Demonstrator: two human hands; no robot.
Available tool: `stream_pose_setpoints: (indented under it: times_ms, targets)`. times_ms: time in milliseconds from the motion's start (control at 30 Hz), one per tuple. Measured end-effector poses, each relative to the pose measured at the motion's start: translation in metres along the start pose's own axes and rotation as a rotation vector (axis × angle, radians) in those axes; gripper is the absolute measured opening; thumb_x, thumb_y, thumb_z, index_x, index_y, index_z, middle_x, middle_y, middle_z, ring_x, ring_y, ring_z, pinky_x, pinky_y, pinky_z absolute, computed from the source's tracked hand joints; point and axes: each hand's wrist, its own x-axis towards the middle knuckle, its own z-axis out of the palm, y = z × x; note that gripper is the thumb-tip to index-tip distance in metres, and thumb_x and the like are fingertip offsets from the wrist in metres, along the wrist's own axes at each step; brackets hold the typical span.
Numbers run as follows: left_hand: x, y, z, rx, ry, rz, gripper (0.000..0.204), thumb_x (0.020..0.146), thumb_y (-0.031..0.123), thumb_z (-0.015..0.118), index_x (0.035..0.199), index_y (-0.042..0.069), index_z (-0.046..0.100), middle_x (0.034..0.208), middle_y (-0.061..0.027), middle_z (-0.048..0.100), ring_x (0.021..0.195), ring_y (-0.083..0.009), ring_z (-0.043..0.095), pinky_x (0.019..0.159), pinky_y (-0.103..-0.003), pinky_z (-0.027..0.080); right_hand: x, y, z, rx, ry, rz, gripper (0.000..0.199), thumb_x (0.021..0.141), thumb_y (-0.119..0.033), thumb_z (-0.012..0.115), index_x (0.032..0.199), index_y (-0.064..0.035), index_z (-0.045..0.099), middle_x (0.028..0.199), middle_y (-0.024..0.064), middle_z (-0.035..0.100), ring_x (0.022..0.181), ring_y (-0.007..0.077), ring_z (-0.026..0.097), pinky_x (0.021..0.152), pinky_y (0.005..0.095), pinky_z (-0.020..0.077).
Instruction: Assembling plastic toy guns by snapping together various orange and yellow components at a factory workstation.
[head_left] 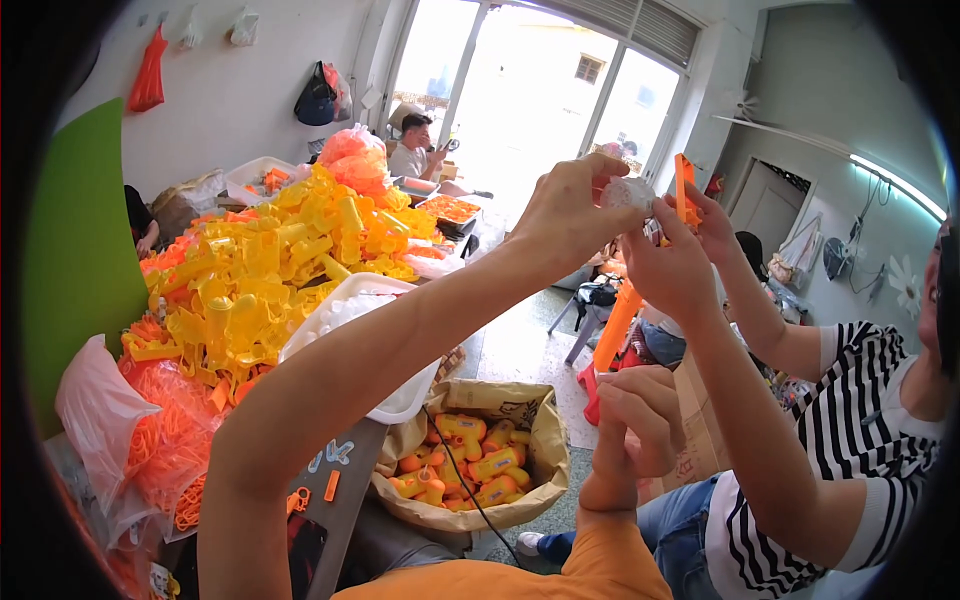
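My left hand (575, 205) is raised and stretched forward, its fingers closed in a pinch on a clear, faceted round plastic piece (627, 193). A co-worker's hand (675, 265) meets the same piece from the right. The co-worker's other hand (712, 228) holds a narrow orange plastic part (687, 188) upright. Lower down, my right hand (635, 425) is bent up with its fingers curled together; whatever may be in them is hidden. Just above it slants a long orange plastic strip (617, 328); I cannot tell who holds it.
Yellow plastic shells (250, 290) are heaped on the table at left, with a white tray (405, 400) at its edge. A paper sack (545, 480) of yellow-orange toys stands below. A black cord (470, 490) crosses it. The co-worker in stripes (870, 400) sits close on the right.
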Motion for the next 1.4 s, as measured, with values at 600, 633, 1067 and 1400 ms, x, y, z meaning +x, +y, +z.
stream_pose_setpoints:
  times_ms: [600,633,1067,1400]
  targets:
    - [-0.028,-0.031,-0.037,0.082,0.039,-0.076,0.048,0.083,0.028,0.068,0.12,-0.002,0.061,0.111,-0.0187,0.066,0.102,-0.0239,0.065,0.088,-0.033,0.052,0.005,-0.004,0.007,0.094,-0.133,0.053,0.029,0.076,0.006,0.07,0.101,-0.0079,0.068,0.095,0.0062,0.067,0.079,0.0225,0.064,0.065,0.0318,0.052]
    - [-0.029,-0.034,-0.041,0.081,0.034,-0.078,0.048,0.083,0.028,0.068,0.12,-0.002,0.061,0.111,-0.0187,0.066,0.102,-0.0239,0.065,0.088,-0.033,0.052,0.004,-0.002,0.008,0.091,-0.132,0.057,0.029,0.076,0.006,0.07,0.101,-0.0079,0.068,0.095,0.0062,0.067,0.079,0.0225,0.064,0.065,0.0318,0.052]
    - [-0.043,-0.047,-0.062,0.119,0.034,-0.181,0.043,0.084,0.023,0.069,0.12,0.0,0.062,0.111,-0.0146,0.067,0.101,-0.0213,0.065,0.086,-0.032,0.053,0.004,0.004,0.023,0.131,-0.155,0.024,0.023,0.076,0.005,0.069,0.097,-0.0045,0.066,0.091,0.0094,0.066,0.075,0.0233,0.064,0.063,0.0313,0.0507]
    - [-0.144,-0.075,-0.072,0.188,-0.042,-0.405,0.038,0.088,0.015,0.067,0.122,0.001,0.059,0.118,-0.009,0.063,0.104,-0.0175,0.062,0.087,-0.033,0.053,-0.036,-0.007,0.059,0.217,-0.161,0.189,0.018,0.076,0.009,0.07,0.091,-0.0004,0.066,0.087,0.0117,0.066,0.071,0.0236,0.061,0.062,0.0302,0.0488]
